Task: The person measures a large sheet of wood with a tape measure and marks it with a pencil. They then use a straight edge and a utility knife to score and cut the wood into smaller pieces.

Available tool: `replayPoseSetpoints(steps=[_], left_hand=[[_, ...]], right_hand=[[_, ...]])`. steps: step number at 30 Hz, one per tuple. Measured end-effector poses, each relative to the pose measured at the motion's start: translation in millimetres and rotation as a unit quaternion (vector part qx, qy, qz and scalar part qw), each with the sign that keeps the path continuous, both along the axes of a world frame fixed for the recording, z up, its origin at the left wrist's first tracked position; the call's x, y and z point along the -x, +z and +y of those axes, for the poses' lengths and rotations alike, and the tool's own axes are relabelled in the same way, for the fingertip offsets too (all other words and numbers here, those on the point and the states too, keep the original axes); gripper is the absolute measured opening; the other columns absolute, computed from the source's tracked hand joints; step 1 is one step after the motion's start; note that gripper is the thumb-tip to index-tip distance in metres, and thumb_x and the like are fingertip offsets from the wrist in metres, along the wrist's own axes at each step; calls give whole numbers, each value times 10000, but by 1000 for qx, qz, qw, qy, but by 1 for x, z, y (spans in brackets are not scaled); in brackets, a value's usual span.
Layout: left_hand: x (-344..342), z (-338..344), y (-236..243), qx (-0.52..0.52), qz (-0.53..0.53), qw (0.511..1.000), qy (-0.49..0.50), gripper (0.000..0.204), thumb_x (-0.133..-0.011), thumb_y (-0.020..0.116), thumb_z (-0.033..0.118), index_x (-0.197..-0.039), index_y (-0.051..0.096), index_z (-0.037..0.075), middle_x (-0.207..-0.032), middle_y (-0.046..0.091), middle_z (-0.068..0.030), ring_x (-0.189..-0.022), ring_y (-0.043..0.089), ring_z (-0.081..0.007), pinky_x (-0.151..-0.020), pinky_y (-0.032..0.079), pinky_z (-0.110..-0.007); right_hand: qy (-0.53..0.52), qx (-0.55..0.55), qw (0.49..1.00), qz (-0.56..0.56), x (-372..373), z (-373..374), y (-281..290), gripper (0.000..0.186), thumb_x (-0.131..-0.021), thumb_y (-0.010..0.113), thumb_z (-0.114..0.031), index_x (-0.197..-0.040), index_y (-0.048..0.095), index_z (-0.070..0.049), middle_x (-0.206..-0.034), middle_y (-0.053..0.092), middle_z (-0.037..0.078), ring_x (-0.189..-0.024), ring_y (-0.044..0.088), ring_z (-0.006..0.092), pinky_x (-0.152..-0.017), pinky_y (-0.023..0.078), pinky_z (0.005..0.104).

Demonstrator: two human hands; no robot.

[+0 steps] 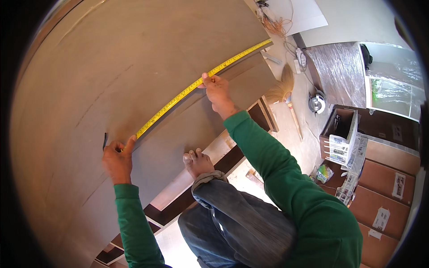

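Observation:
A yellow tape measure blade (178, 97) stretches diagonally over a large grey-brown board (89, 53), its far end at the board's right edge. My left hand (118, 161) is closed round the near end of the tape. The tape's case is mostly hidden in that hand, and a black strap (105, 141) sticks up beside it. About midway along the blade, my right hand (218, 94) pinches it between thumb and fingers. Whether anything else is in those fingers is too small to tell. My bare foot (197, 163) rests on the board's near part.
Open wooden frames (170, 203) show below the board. To the right, a broom (286, 91), a circular saw (317, 103) and cables (292, 47) lie on the floor. Beyond them stand a drawer box (342, 127), brown panels (380, 196) and a plastic-wrapped cabinet (339, 71).

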State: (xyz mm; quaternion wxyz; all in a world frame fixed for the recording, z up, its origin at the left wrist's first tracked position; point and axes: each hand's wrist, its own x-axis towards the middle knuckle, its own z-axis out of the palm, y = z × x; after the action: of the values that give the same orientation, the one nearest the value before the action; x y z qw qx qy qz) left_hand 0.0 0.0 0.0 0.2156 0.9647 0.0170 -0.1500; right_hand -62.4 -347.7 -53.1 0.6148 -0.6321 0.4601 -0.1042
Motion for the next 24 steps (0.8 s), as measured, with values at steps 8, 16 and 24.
replayPoseSetpoints(steps=[8,16,24], left_hand=[[-6,1,-10,31,-27,999,-7,585,-754,868,546,-674,606,29,-762,590,-135,-662,577,-300,-611,461,-457],[-11,5,-20,27,-31,999,-15,600,-750,878,530,-631,569,29,-639,575,-104,-594,537,-271,-571,445,-437],[-17,-2,-16,49,-5,999,-5,595,-747,890,505,-611,556,32,-557,527,-77,-523,471,-235,-530,417,-407]], right_hand=[[83,132,980,124,-2,-17,6,467,-959,743,-441,-902,639,11,-806,657,122,-730,644,234,-718,516,365],[85,632,758,138,11,-111,23,489,-1000,623,-373,-1343,585,-26,-1367,561,238,-1254,532,441,-1076,412,538],[179,549,753,316,9,-188,7,613,-1035,489,-484,-1507,496,-93,-1571,470,164,-1414,440,448,-1206,314,532]])
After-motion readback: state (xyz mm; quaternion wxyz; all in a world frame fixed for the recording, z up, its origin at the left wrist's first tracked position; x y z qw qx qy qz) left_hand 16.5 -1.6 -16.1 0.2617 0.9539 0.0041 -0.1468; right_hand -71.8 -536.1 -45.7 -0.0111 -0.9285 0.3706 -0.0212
